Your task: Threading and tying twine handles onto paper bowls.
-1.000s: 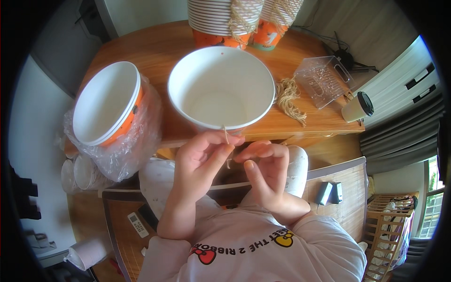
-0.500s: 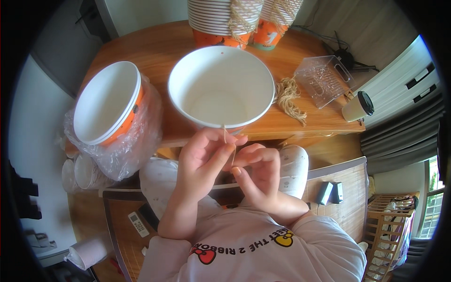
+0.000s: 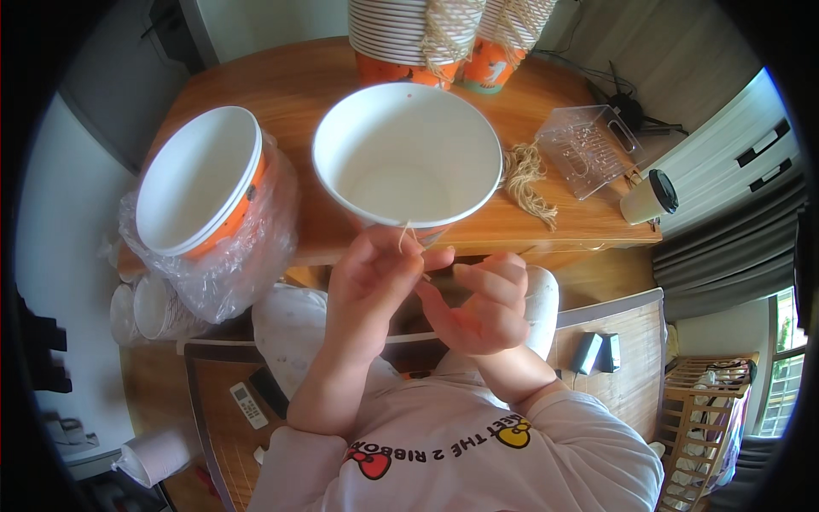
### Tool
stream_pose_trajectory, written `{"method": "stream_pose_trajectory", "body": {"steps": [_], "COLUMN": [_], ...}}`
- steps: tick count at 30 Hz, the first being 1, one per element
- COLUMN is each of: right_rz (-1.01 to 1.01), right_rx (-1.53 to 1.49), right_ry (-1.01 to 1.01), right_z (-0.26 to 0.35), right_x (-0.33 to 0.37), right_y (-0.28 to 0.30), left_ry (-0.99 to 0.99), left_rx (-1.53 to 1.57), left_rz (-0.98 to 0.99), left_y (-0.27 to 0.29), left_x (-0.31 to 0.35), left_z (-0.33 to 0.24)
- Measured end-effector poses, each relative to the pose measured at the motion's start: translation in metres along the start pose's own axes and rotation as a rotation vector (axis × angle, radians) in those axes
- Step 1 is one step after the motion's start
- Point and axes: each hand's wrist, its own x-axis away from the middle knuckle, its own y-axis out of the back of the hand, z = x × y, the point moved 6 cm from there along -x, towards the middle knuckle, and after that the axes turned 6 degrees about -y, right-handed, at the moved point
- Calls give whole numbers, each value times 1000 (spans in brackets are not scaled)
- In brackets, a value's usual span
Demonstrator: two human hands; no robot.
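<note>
A large white-lined paper bucket [image 3: 409, 158] stands at the table's near edge, its mouth tipped toward me. A thin piece of twine [image 3: 404, 232] comes over its near rim, where there seems to be a small hole. My left hand [image 3: 375, 269] is closed in a pinch on the twine just below that rim. Close beside it is my right hand [image 3: 479, 309], its fingers loosely curled and its thumb apart from them, the thumb tip near the left fingertips. A short twine end shows between the hands; whether the right thumb touches it is hard to make out.
Stacked orange buckets [image 3: 205, 183] in clear plastic stand at the left. More bucket stacks [image 3: 401, 68] rise at the back, twine draped over them. A twine bundle [image 3: 531, 183], a clear plastic box [image 3: 589, 149] and a lidded cup [image 3: 650, 198] are on the right.
My right thumb and fingers have come apart from their pinch on the twine, and the thumb has moved up toward my left fingertips. The left hand keeps its pinch.
</note>
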Motion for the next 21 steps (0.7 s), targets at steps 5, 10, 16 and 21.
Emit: {"method": "stream_pose_trajectory", "body": {"steps": [5, 10, 16, 21], "right_rz": [104, 137, 22, 102], "right_rx": [152, 181, 150, 197], "right_ry": [41, 45, 219, 154], "right_z": [7, 3, -4, -1], "right_x": [-6, -7, 6, -7], "right_y": [-3, -3, 3, 2], "left_ry": [26, 48, 91, 53], "left_rx": [21, 32, 104, 86], "left_rz": [19, -3, 42, 44], "left_y": [-1, 1, -1, -3], "left_x": [2, 3, 4, 0], "left_z": [-1, -1, -1, -3]}}
